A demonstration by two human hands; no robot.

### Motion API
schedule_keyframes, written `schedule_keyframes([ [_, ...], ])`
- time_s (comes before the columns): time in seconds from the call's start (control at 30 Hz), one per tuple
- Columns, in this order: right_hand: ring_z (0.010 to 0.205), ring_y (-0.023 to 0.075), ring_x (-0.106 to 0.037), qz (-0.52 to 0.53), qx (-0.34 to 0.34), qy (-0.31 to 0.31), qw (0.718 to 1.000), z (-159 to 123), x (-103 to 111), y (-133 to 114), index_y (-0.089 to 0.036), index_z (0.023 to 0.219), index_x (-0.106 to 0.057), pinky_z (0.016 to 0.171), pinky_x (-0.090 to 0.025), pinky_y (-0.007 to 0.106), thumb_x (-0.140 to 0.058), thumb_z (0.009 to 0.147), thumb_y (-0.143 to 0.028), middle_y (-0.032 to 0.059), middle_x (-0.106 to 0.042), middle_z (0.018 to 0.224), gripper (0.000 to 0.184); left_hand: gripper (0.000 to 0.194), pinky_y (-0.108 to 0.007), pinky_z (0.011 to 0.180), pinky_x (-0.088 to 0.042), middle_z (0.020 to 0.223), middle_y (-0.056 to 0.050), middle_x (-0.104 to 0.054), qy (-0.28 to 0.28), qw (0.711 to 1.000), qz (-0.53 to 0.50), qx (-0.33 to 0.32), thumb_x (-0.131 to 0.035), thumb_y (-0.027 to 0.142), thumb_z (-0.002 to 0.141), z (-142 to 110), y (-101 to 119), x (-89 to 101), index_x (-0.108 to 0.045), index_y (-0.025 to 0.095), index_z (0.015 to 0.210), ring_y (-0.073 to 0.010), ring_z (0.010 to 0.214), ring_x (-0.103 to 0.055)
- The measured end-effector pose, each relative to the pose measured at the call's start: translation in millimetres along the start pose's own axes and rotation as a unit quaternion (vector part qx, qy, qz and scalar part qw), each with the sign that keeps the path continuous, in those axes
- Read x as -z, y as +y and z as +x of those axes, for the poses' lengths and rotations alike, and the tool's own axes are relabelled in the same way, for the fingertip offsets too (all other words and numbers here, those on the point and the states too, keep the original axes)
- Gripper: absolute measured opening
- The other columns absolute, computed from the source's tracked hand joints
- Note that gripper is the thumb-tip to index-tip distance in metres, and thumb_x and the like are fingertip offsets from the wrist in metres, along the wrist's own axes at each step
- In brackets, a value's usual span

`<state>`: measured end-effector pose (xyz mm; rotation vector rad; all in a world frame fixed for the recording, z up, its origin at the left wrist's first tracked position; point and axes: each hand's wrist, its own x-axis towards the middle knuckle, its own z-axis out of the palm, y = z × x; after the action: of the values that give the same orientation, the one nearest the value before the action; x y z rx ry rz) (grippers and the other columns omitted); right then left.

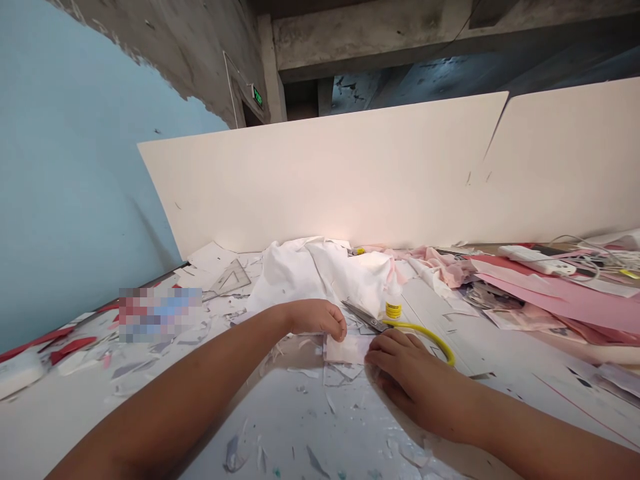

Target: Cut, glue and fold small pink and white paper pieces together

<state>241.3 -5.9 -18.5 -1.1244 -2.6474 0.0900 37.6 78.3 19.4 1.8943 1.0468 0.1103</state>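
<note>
The person's 2 hands are apart on either side of a pale pink piece [345,351] on the table [285,420]. The left hand [317,319] is curled, the right hand [407,373] palm-down; whether either grips cannot be told. Scissors [370,321] lie beyond, near a bottle [394,303].

Craft workshop indicated: table [283,433] is littered with paper scraps [233,453], scissors [444,345] and set square [235,279] are strewn about, white partition [325,180] is stood behind, bare concrete beams [350,41] are seen overhead.
</note>
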Motion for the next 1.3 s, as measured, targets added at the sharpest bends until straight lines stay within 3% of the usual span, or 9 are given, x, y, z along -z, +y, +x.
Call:
schedule_keyframes([
  [0.57,0.093,0.0242,-0.046,-0.004,-0.003,-0.002,1.0,0,0,0,-0.023,0.094,-0.059,0.082,-0.038,0.041,-0.044,0.079,-0.017,0.0061,-0.056,0.093,0.022,0.008,-0.023,0.059,-0.036,0.069,0.002,-0.052,0.001,1.0,0.0,0.01,-0.057,0.024,0.057,6,-12,0.7,-0.057,0.018,0.062,-0.0114,0.065,-0.045],
  [1.3,0.095,0.0246,-0.049,-0.006,0.004,0.004,1.0,0,0,-1,-0.022,0.093,-0.061,0.082,-0.039,0.04,-0.045,0.081,-0.018,0.0078,-0.057,0.09,0.02,0.011,-0.022,0.054,-0.035,0.068,0.003,-0.051,0.045,0.998,0.045,0.019,-0.056,0.025,0.055,10,-19,2.1,-0.058,0.017,0.063,-0.0101,0.058,-0.043],
])
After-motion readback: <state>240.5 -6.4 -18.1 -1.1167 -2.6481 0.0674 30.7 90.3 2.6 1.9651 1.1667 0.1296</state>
